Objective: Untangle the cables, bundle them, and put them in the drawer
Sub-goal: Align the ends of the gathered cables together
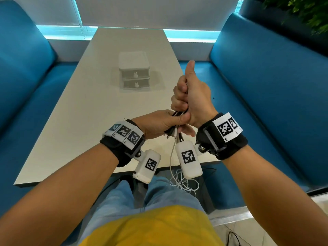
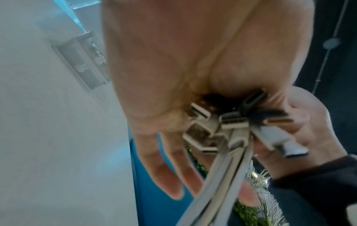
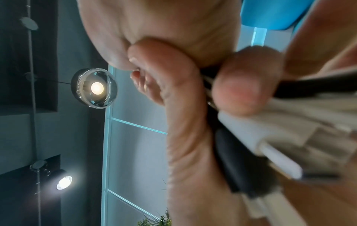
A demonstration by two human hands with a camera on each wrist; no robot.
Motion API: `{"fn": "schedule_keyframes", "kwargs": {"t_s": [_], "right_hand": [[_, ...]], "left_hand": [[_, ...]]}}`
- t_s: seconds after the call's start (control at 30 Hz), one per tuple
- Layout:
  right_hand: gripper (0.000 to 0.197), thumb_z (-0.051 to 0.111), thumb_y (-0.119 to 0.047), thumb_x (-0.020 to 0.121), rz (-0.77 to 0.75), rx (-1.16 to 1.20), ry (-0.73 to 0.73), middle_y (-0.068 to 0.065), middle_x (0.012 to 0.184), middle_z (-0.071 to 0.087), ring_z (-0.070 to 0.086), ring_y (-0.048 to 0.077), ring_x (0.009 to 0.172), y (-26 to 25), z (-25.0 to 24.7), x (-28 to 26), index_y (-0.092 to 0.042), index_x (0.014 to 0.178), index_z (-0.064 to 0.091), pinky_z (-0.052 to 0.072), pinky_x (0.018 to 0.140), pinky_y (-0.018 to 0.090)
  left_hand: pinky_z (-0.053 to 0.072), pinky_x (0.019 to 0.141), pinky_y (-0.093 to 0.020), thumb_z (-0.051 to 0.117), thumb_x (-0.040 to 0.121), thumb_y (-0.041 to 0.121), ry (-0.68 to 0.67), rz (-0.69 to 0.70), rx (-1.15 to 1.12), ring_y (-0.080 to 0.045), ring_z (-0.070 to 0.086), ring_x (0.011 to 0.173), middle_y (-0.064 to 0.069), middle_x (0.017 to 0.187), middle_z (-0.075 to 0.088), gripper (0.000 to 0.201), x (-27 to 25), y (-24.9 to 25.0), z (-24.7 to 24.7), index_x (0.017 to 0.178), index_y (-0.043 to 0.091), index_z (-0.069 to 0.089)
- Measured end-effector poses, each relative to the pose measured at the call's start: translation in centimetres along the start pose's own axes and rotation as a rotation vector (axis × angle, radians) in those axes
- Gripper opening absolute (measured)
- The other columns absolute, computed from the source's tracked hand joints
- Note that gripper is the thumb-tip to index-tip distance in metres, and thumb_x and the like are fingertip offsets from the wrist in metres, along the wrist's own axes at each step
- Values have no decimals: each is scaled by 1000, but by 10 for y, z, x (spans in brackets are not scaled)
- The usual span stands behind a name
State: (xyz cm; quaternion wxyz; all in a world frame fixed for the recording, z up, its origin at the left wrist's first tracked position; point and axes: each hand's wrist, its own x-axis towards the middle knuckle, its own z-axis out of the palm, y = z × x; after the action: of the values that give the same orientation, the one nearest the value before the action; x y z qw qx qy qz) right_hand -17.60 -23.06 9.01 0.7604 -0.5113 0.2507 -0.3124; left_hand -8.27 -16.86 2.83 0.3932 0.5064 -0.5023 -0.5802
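A person is sitting at a long pale table [image 1: 74, 110] between two blue benches [image 1: 266, 82], looking down at both hands held together above the table's near edge.

The right hand [image 1: 193, 96] is standing upright with its fingers [image 1: 178, 100] curling closed around a bunch of black and white cables [image 1: 177, 113] and its thumb sticking straight up. The left hand [image 1: 159, 122] is lying just below it, thumb pressing across the top of the same bunch, fingers wrapping underneath. The two hands are touching.

In the left wrist view, a cluster of plugs [image 2: 222, 120] is poking out of the left hand's grip, some white, some black, with flat metal ends. Pale cable lengths are trailing down from them, and loose white loops [image 1: 182, 181] are hanging past the table edge over the person's lap.

A small white two-drawer box [image 1: 134, 70] is sitting in the middle of the table, well apart from the hands. Both drawers are closed, and each has a little rabbit-shaped knob [image 1: 135, 74].

Black wrist straps are carrying white blocks printed with black-and-white square code patterns [image 1: 226, 127]; the small lettering beside them is too tiny to read.
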Motion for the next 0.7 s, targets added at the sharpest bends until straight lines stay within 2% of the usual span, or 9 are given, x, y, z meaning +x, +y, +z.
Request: {"fn": "schedule_keyframes", "kwargs": {"t_s": [0.07,0.13,0.2,0.3,0.4,0.47,0.6,0.63,0.7], "right_hand": [[62,35,-58,97,11,-7,-10,-3,44,22,16,12,36,2,1,0,-18,51,31,14,40,21],[61,36,-58,97,19,-6,-10,-3,43,23,17,12,35,5,1,1,-17,51,31,16,40,20],[61,37,-58,97,32,6,-21,-3,43,23,17,12,35,7,1,2,-18,51,32,17,38,19],[63,38,-61,95,68,17,-75,-2,44,22,18,12,36,8,0,4,-17,50,33,19,39,20],[65,38,-65,92,110,45,-134,-1,45,20,17,14,38,9,0,4,-16,49,31,17,42,21],[65,36,-62,95,75,34,-109,-2,43,19,16,13,37,10,2,3,-16,49,29,16,40,20],[63,34,-57,97,10,7,-105,-4,41,18,13,12,35,13,11,-2,-16,50,26,15,38,19],[63,34,-56,97,5,-4,-110,-4,41,18,13,12,35,13,13,-3,-16,50,26,15,38,18],[63,35,-56,97,-8,-28,-113,-4,41,18,12,12,35,13,16,-3,-17,49,27,15,38,19]], "left_hand": [[35,83,-42,72,54,74,-21,13,-65,-30,56,86,2,64,68,59,-2,-4,3,63,18,59],[45,73,-35,75,53,71,5,12,-94,-22,60,68,0,55,59,56,-2,-7,4,56,19,54],[47,59,-24,78,53,67,38,27,-125,-12,55,51,2,52,53,62,-3,-8,5,61,14,48],[46,54,-22,79,59,60,48,38,-120,-12,52,47,0,52,50,55,-5,-11,2,62,13,50],[46,57,-24,69,81,44,81,23,-18,-13,54,49,-1,52,53,39,-8,-13,0,60,16,56],[46,62,-28,58,87,33,82,15,50,-13,59,57,0,58,59,27,-12,-7,-3,72,12,61],[52,91,-31,68,83,19,14,-75,207,-24,67,96,-14,97,71,23,-17,15,-13,99,2,67],[52,91,-30,71,80,13,27,-85,231,-23,67,95,-14,98,71,22,-18,19,-13,98,1,68],[54,77,-22,69,78,-2,50,-47,209,-12,67,79,-3,81,72,10,-18,22,-11,82,6,72]]}}
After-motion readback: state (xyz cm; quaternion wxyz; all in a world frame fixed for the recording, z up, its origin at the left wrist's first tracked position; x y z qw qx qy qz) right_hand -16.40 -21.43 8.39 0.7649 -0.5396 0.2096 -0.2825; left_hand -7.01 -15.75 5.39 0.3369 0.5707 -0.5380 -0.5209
